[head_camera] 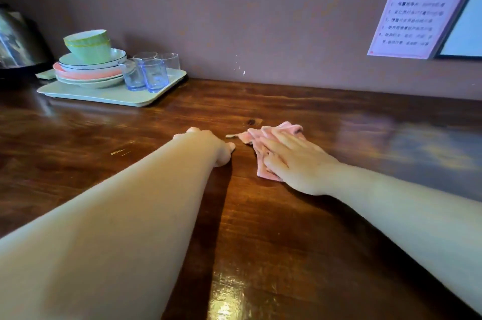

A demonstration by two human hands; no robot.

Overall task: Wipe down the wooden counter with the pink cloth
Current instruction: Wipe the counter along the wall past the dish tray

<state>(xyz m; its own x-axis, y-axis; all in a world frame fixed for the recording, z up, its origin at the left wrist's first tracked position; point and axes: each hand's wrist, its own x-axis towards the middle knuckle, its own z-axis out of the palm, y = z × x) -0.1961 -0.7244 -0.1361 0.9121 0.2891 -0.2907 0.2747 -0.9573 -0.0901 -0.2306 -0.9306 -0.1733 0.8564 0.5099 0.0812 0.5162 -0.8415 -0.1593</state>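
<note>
Wood fills most of the view: a dark, glossy brown surface (287, 228) running up to a dull mauve wall (234, 7). At the far left corner sits a pale green tray (104, 97) carrying stacked plates (88, 72), green bowls (88, 44) on top of them, and four clear glasses (154, 76) beside them. A dark kettle (18, 40) stands at the left edge. The left hand (208, 146) rests on the surface with fingers curled under, holding nothing. The right hand (292, 160) lies flat, fingers straight and spread, pressing down on the pink cloth (260, 153), which is bunched on the surface just right of the left hand. A pink-bordered notice (417, 4) hangs on the wall at upper right; its printed lines are too blurred to read.
</note>
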